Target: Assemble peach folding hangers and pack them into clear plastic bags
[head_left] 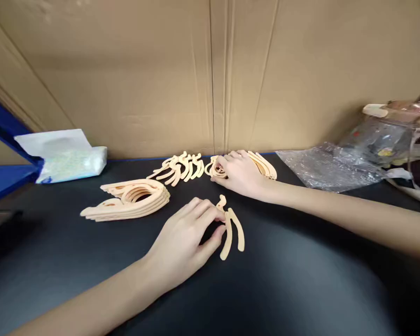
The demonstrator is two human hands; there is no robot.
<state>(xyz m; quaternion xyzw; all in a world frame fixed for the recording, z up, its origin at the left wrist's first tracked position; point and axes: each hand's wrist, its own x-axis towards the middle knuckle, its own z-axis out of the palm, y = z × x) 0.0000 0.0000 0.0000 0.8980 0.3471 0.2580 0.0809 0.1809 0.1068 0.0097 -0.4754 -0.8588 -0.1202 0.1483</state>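
Note:
My left hand (187, 235) is closed in a pinch at the near middle of the table, its thumb and fingertips on a pale curved wooden piece (227, 238). Another curved piece (238, 231) lies right beside it, and a short hooked end shows above the fingertips. Farther back, my right hand (241, 175) curls over a stack of flat wooden pieces (266, 167) with rounded openings. Its fingers rest around the left end of that stack, and the palm hides the middle. Which single piece they grip cannot be made out.
To the left lies a neat stack of wooden cutouts with a round opening (150, 212). A loose pile of small curved pieces (185, 167) sits at the back. Clear plastic wrap (322, 165) and a bag (381, 135) are right; a white packet (73, 161) is left. Cardboard (143, 93) stands behind.

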